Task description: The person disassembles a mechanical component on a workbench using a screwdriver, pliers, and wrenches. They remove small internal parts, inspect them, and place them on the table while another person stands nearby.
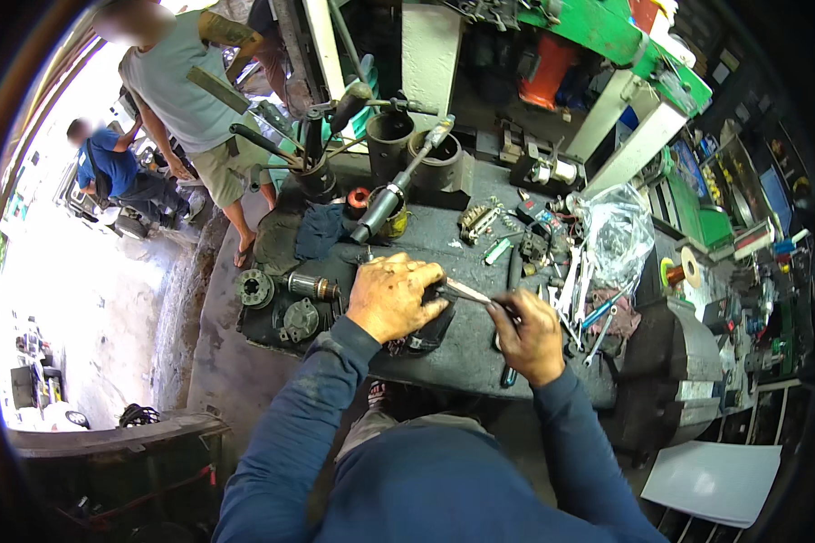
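Note:
Over the near middle of the dark workbench (480, 366), my left hand (394, 294) is closed, its back facing up. It curls around a dark part, mostly hidden by the fingers. A black rounded piece (433, 335) shows just below that hand. My right hand (527, 335) pinches a slim pale metal tool (466, 290) between thumb and fingers. The tool's far end meets the fingertips of my left hand; its exact kind is unclear. Left of my hands lie a motor armature with copper bands (313, 286), a round metal end cover (254, 289) and another cover (301, 319).
Metal pots (390, 140) and a can of tools (317, 176) stand at the back. A grey cylindrical tool (380, 210) leans there. Several wrenches (570, 294), a clear plastic bag (618, 231) and small parts lie right. Two people (186, 90) are at the far left.

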Demonstrator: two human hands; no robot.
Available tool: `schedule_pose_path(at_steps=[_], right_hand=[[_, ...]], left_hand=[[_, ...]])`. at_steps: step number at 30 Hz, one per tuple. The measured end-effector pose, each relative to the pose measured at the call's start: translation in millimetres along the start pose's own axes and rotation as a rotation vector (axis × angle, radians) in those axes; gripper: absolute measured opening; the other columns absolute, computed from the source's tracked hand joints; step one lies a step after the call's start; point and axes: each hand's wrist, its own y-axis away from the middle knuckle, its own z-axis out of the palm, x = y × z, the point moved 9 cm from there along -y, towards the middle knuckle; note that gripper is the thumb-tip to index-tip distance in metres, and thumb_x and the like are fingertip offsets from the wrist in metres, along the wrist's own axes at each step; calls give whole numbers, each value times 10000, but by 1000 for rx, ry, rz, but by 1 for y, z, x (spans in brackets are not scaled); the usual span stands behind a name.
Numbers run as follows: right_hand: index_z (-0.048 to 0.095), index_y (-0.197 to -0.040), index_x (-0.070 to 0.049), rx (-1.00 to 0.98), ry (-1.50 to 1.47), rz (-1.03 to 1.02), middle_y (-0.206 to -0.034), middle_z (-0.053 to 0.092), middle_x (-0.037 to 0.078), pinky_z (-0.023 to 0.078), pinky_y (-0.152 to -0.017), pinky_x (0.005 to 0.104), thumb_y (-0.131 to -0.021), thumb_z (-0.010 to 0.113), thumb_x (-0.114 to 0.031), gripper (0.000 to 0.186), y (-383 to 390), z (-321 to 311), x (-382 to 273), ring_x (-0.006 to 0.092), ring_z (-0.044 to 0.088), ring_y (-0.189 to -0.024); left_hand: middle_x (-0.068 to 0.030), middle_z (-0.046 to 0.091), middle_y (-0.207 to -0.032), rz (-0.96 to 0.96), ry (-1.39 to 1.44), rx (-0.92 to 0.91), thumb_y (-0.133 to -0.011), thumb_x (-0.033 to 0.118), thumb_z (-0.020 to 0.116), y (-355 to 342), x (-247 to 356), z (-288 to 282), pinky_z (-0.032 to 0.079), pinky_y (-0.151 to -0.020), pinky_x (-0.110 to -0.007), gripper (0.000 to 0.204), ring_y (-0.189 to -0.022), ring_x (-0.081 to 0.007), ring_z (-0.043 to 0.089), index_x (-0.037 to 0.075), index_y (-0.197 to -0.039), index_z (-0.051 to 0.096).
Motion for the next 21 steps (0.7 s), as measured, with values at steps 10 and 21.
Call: schedule_pose_path(at_steps=[10, 21], right_hand=[[643, -1017, -38, -169, 316, 128, -944, 748, 206, 582, -737, 543, -960, 659, -96, 83, -3, 91, 68, 430, 743, -851], [773, -1154, 7, -58, -557, 363, -816, 673, 1, 449, -639, 255, -1073, 719, -195, 224, -21, -4, 39, 71, 572, -713]], left_hand=[[-48, 788, -1106, -57, 13, -71, -818, 448, 876, -8, 0, -3, 590, -884, -425, 531, -991, -276, 735, 210, -1268, 724], [-81, 776, -1121, -53, -108, -44, -801, 504, 858, -4, 3, -1, 558, -974, -433, 661, -1096, -277, 720, 140, -1327, 692]])
